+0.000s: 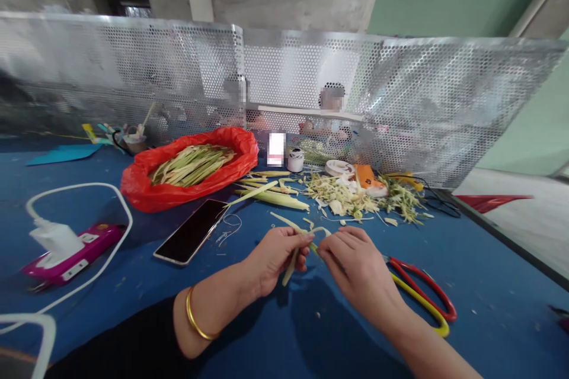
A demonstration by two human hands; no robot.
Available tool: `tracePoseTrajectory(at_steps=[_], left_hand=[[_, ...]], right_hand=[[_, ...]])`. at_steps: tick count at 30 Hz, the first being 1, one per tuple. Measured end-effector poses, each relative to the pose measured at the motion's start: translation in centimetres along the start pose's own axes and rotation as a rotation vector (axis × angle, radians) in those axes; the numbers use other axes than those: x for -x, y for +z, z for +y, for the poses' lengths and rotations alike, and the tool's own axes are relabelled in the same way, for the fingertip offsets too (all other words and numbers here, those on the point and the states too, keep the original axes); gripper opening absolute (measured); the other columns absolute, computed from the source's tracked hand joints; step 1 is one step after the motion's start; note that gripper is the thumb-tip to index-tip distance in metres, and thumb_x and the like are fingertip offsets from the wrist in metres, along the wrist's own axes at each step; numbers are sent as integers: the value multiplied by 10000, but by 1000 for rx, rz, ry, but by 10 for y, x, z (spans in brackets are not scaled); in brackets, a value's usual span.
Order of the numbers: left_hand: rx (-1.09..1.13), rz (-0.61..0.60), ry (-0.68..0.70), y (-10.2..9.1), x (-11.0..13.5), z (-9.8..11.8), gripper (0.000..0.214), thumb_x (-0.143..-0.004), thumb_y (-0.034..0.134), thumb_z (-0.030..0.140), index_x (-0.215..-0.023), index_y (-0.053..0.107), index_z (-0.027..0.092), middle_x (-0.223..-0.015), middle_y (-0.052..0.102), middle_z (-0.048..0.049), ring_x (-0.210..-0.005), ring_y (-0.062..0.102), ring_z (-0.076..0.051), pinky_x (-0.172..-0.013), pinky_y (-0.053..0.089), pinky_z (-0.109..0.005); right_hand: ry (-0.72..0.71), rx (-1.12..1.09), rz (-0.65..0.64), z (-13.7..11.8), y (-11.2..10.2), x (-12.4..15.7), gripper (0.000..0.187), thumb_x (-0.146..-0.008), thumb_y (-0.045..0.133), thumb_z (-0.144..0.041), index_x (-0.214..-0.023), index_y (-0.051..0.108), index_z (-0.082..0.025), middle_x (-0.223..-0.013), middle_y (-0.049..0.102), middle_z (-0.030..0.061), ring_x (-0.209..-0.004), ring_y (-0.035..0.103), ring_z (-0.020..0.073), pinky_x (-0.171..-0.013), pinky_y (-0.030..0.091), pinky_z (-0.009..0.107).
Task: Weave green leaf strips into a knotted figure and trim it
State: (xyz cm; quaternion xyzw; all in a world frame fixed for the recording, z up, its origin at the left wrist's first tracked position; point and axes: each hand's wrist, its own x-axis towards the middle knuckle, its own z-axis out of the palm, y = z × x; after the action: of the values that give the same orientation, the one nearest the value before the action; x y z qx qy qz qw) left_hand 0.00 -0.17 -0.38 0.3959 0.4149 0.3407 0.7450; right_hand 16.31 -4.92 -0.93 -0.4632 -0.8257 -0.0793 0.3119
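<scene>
Over the blue table point(275, 331), my left hand point(275, 257) is closed on a pale green leaf strip point(292, 265) that hangs down from its fingers. My right hand point(358, 266) pinches the same strip where it folds, just right of the left fingertips. Looped ends of the strip point(306, 228) stick up between the two hands. A gold bangle point(195, 320) rings my left wrist. Red and yellow handled scissors point(422, 296) lie on the table right beside my right hand.
A red plastic bag point(146, 186) holds several leaf strips point(191, 166). A black phone point(192, 231), a pink power bank point(73, 254) with white cable, loose strips point(271, 195) and a scrap pile point(351, 195) lie around. A perforated metal screen point(400, 89) closes the far side, people behind it.
</scene>
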Motion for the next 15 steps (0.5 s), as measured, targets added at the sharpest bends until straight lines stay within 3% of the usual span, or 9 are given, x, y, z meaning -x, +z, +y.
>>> tracePoseTrajectory(at_steps=[4,8,12,15], left_hand=[[27,-57,-24,-1,1,-2,338,-608,842,352,-689,595,136,-560,570,30,-482,510,-74,-523,438,-205],[22,-75,-36,-2,2,-2,319,-640,831,363,-701,623,128,-572,549,37,-498,497,-66,-528,434,-193],[116,-132,-115,-2,1,2,314,-822,656,414,-732,649,113,-624,586,-1,-509,524,-86,-543,480,-220],[167,-134,-131,-2,0,3,240,-888,569,287,-767,658,101,-661,614,-22,-533,570,-98,-578,517,-232]], right_hand=[[-28,83,82,0,6,1,102,-953,472,-208,-946,568,-171,-771,674,30,-692,613,187,-844,387,355],[-63,92,146,-2,5,0,143,-963,454,-179,-946,596,-175,-767,682,29,-678,606,172,-839,395,327],[-59,75,208,-2,-1,-1,185,-958,464,-155,-905,636,-199,-788,694,25,-684,616,158,-882,374,344],[-10,92,220,-2,-5,-1,181,-941,496,-163,-877,657,-215,-795,698,17,-698,626,154,-920,348,364]])
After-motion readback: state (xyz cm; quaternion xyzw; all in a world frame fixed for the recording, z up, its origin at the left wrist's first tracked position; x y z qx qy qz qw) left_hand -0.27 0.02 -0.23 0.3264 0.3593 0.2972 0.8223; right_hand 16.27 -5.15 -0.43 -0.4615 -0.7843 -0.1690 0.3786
